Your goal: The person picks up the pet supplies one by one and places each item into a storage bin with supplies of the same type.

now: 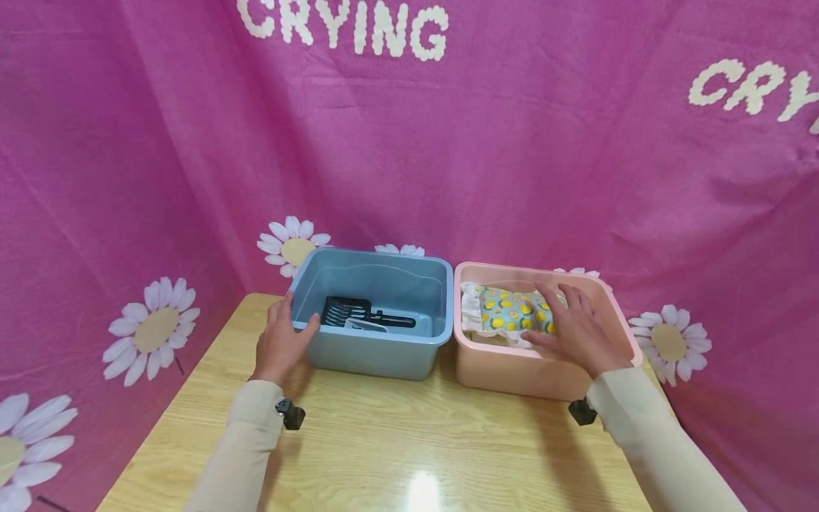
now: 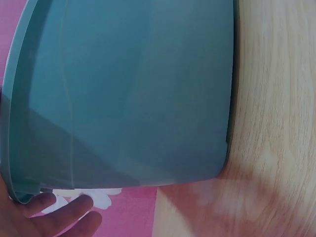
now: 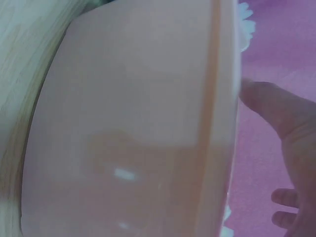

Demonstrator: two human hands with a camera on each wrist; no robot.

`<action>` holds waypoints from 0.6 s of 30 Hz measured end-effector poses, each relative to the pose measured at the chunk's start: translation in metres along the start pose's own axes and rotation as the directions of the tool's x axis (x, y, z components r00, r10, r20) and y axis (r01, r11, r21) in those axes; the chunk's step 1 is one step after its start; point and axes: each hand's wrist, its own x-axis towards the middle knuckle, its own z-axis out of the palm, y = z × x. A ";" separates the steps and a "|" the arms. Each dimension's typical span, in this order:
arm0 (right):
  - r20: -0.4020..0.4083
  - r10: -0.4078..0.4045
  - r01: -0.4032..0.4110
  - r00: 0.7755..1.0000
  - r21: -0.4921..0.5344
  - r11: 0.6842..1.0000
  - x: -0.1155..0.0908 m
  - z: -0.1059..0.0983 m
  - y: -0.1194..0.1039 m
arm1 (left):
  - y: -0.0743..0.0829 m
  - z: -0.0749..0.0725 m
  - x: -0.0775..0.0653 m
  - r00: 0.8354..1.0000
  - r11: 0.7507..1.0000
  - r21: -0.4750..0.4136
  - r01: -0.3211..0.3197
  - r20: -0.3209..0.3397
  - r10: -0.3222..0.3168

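Note:
My left hand [image 1: 281,345] rests at the near left corner of a blue plastic bin [image 1: 377,355], its thumb over the front rim and its fingers along the left side. In the left wrist view, those fingers [image 2: 64,213] extend loosely past the bin's side. Inside that bin lies a black slotted scoop [image 1: 345,311] with a black handle. Over the front of a pink bin [image 1: 512,373] hovers my right hand [image 1: 576,328], fingers spread. Below it is a lemon-print fabric item [image 1: 508,307] with white ruffled ends, partly hidden by the hand.
Both bins stand side by side on a wooden table [image 1: 384,427], close to a magenta curtain [image 1: 512,142] printed with daisies and letters. A small pale item [image 1: 366,326] lies beside the scoop. Small black cameras sit at both wrists.

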 end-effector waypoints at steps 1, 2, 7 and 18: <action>-0.027 -0.017 0.016 0.999 -0.019 1.000 -0.001 -0.001 -0.001 | 0.000 -0.001 0.000 1.000 1.000 0.014 -0.002 0.004 0.002; -0.049 -0.023 0.022 0.999 -0.029 0.999 -0.003 -0.002 -0.002 | 0.000 -0.001 0.001 1.000 1.000 0.025 -0.005 0.008 0.005; -0.040 0.065 -0.065 0.997 -0.010 0.998 -0.012 -0.004 -0.011 | -0.003 -0.007 0.001 1.000 0.997 0.076 -0.013 0.019 0.011; -0.128 0.112 -0.109 0.985 0.031 0.994 -0.032 -0.010 -0.039 | 0.002 -0.017 -0.010 0.976 0.963 0.170 -0.210 -0.017 0.216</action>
